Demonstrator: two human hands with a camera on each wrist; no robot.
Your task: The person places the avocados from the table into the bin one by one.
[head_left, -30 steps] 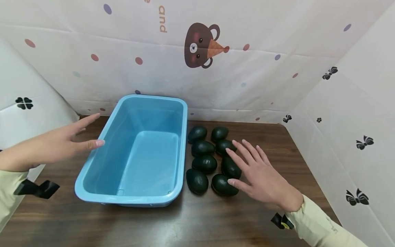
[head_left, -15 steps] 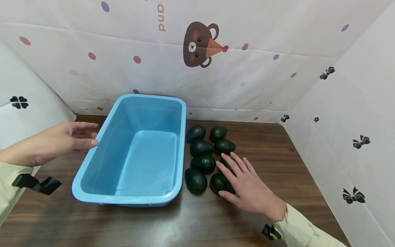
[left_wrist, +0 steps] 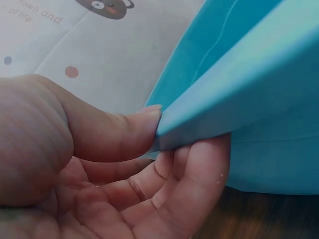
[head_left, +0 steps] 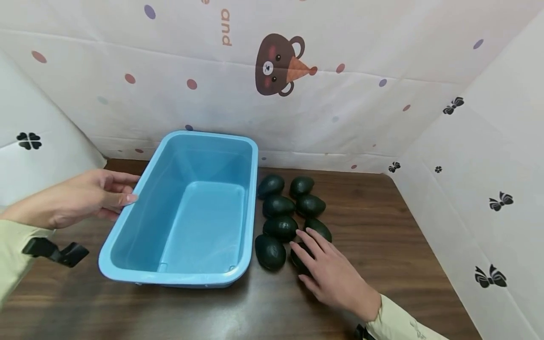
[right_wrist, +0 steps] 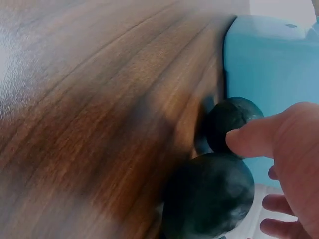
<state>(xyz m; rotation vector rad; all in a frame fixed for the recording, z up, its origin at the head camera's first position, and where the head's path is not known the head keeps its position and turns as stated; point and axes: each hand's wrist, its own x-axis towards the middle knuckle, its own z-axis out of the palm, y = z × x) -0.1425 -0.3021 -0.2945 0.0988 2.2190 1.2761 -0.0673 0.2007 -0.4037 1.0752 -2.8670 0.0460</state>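
A blue plastic basin (head_left: 212, 208) stands on the left part of the table, its inside bare. My left hand (head_left: 95, 196) pinches its left rim, the thumb lying along the edge and the curled fingers tucked underneath, as the left wrist view shows. To the right of the basin, several dark green avocados (head_left: 280, 228) lie in two rough columns. Over the front right avocado (right_wrist: 209, 194) hovers my right hand (head_left: 335, 278), its fingers spread and slightly bent. The hand covers much of that avocado in the head view; in the right wrist view the thumb stands apart from it.
The brown wooden table (head_left: 374, 226) ends at a back wall of white printed cloth (head_left: 348, 118). A white side sheet with bow prints (head_left: 488, 203) rises on the right, and another sheet (head_left: 38, 113) on the left. The avocados sit close beside the basin.
My left hand has come down onto the basin's left rim and now grips it. My right hand has moved toward me and left, from above the avocados' right column to its front one.
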